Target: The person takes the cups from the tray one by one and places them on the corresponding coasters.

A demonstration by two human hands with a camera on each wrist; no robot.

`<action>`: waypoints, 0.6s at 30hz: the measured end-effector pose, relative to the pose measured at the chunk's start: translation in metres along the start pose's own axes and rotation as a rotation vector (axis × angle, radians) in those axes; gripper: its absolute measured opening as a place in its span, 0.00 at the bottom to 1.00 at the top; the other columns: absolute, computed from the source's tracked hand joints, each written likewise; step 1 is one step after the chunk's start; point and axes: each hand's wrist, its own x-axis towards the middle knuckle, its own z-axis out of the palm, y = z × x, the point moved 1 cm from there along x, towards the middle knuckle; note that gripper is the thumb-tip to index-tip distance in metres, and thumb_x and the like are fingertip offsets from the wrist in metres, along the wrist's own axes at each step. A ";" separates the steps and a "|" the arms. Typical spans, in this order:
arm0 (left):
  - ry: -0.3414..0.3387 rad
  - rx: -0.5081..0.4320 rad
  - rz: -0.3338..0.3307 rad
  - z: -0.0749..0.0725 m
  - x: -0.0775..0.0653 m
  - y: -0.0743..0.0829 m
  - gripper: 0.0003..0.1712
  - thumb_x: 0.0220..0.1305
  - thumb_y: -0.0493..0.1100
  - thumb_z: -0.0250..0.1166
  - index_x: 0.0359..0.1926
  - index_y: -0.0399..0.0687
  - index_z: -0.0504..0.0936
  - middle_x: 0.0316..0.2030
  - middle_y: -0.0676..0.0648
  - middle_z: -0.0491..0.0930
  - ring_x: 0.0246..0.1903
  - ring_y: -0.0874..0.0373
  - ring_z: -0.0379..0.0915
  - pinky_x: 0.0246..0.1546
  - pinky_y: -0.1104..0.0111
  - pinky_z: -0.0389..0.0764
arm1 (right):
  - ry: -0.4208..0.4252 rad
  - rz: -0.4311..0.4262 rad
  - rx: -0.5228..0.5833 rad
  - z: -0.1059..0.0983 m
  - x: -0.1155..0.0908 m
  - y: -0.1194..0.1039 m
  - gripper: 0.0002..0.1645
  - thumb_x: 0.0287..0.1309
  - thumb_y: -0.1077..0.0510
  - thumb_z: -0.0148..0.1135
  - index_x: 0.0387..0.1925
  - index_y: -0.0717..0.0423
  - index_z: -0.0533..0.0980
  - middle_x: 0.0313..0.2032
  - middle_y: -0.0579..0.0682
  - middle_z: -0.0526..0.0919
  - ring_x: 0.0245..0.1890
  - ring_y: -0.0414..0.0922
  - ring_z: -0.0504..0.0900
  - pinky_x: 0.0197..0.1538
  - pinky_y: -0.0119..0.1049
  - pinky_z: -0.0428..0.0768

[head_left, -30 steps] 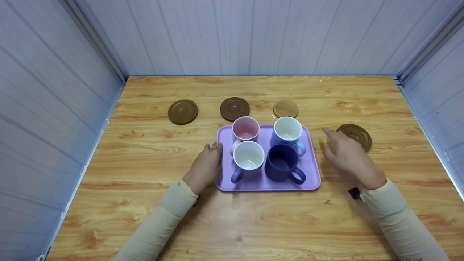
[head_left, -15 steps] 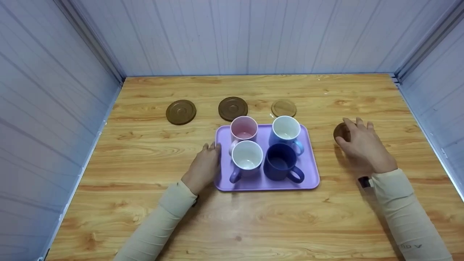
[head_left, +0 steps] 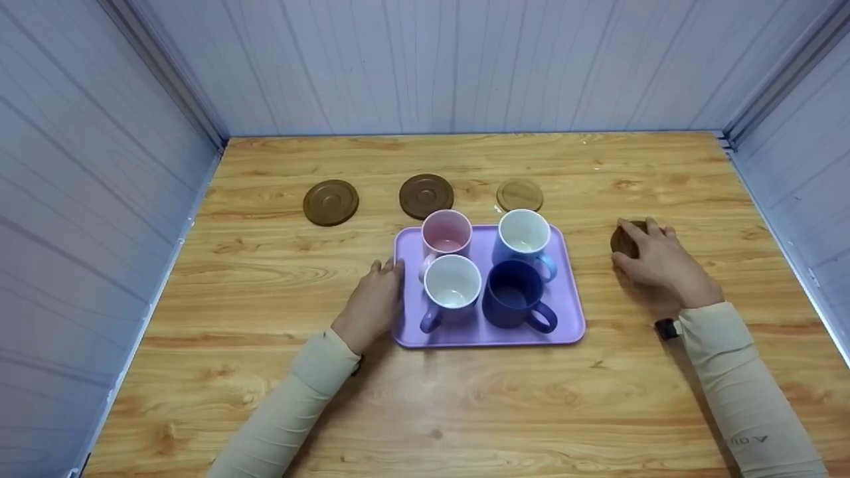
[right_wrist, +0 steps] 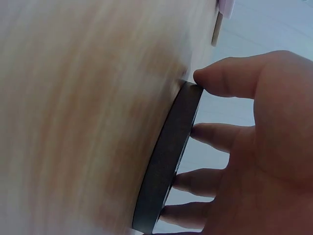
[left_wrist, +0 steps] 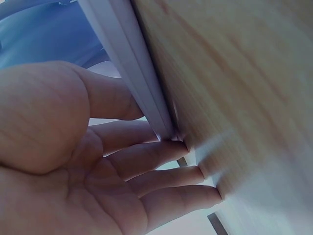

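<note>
We see the bench (head_left: 431, 398) carrying a purple tray (head_left: 566, 325), its long axis parallel to the bench's far edge. Against the tray's left edge rests the left hand (head_left: 372, 299), fingers nearly straight, gripping nothing. The right hand (head_left: 664, 262), fingers spread, touches a brown coaster (head_left: 623, 246) without curling round it. Four upright mugs (head_left: 506, 313) stand on the tray between the hands. The coaster, round with no long axis, lies beyond the tray's right edge, under our right fingertips and well apart from our left.

Bare hands (head_left: 369, 304); cream, wrinkled sleeves (head_left: 747, 392), dark lettering (head_left: 749, 440) on the right; small black piece (head_left: 666, 328) beside right cuff.
</note>
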 end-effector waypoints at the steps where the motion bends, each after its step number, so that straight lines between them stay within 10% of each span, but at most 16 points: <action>1: -0.002 -0.001 -0.002 -0.001 0.000 0.000 0.26 0.70 0.30 0.58 0.67 0.23 0.72 0.66 0.27 0.73 0.60 0.22 0.71 0.61 0.39 0.76 | 0.003 -0.003 -0.004 0.000 0.000 0.000 0.49 0.75 0.35 0.47 0.84 0.50 0.42 0.77 0.79 0.33 0.73 0.83 0.33 0.63 0.85 0.52; 18: -0.038 -0.009 -0.029 -0.001 0.001 0.000 0.26 0.72 0.29 0.56 0.68 0.24 0.71 0.67 0.28 0.72 0.62 0.23 0.70 0.63 0.40 0.75 | -0.013 -0.008 -0.034 -0.003 0.007 -0.003 0.49 0.75 0.34 0.46 0.83 0.53 0.44 0.75 0.83 0.36 0.71 0.86 0.37 0.64 0.83 0.52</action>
